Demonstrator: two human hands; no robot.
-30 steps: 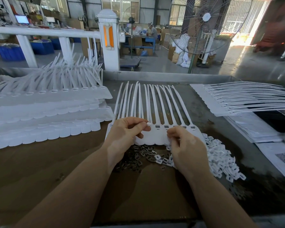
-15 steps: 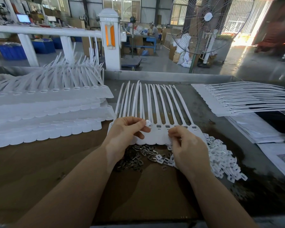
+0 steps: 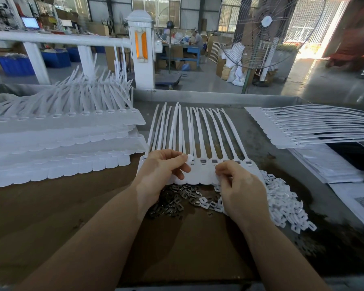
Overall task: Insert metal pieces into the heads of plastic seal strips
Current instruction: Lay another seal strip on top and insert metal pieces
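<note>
Head view, worktable: brown board surface at left and centre, dark stained metal at right, a raised metal lip along the far edge.

Left: stacked seal strips, white, in several layers, heads toward the near side, tails fanning up and away.

Centre: seal strip sheet, a joined row of white strips lying flat, tails pointing away, heads in a line nearest the person; several head slots show grey inserts. Left hand rests on the left part of the row, thumb and forefinger pinching a small white piece at one head. Right hand sits on the right part of the row, fingertips curled together; whether they hold anything is not discernible. Metal pieces, a dark loose heap, lie just below the heads, partly hidden under both hands. White caps, a loose pile, lie to the right of the right hand.

Right: another strip sheet, tails running off the frame edge; printed papers beneath and beside it, cut off at right.

Room: white railing, white post with orange panel, pedestal fan, blue bins, a seated person at a distant bench, small and indistinct.
</note>
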